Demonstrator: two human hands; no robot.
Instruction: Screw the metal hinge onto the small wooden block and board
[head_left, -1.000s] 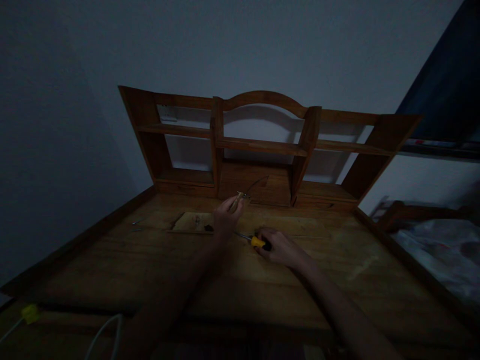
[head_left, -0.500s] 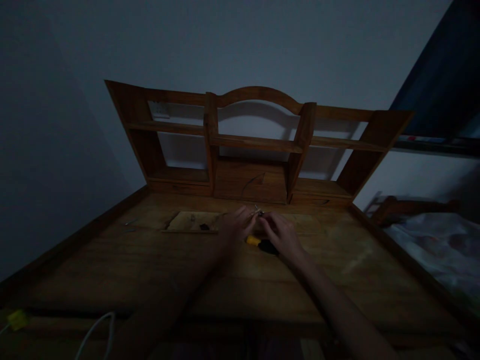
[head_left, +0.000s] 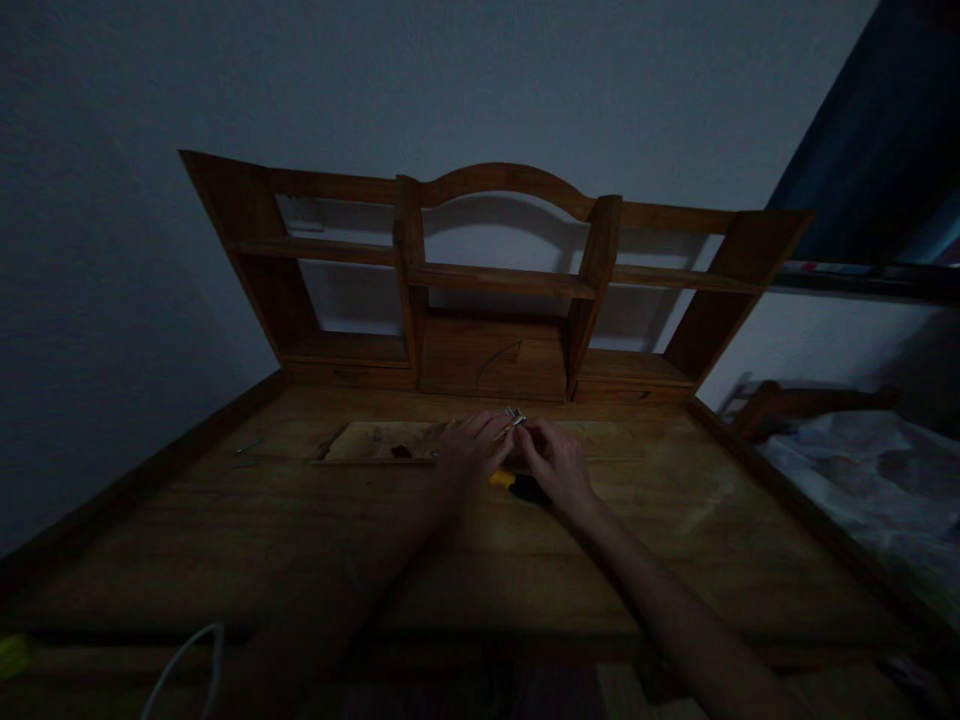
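Note:
Near the back of the wooden desk [head_left: 390,560], my two hands meet over a long pale board [head_left: 360,440]. My left hand [head_left: 472,445] is closed, with its fingertips against a small shiny metal piece [head_left: 515,415]. My right hand [head_left: 556,460] pinches at the same piece from the other side. The piece is too small and dim to name. Just below my hands lies a yellow and black tool handle [head_left: 502,480], partly covered by my right hand. A small dark patch [head_left: 401,452] shows on the board left of my hands.
A wooden shelf unit [head_left: 495,280] stands along the desk's back edge. Thin metal pieces [head_left: 246,455] lie at the left. A white cable [head_left: 180,660] loops at the front left, near a yellow object [head_left: 13,652]. A bed with pale bedding [head_left: 847,480] is at the right.
The view has shifted slightly, so the shelf and desk appear a little further left. Both hands stay together, and the metal piece between them shows more plainly.

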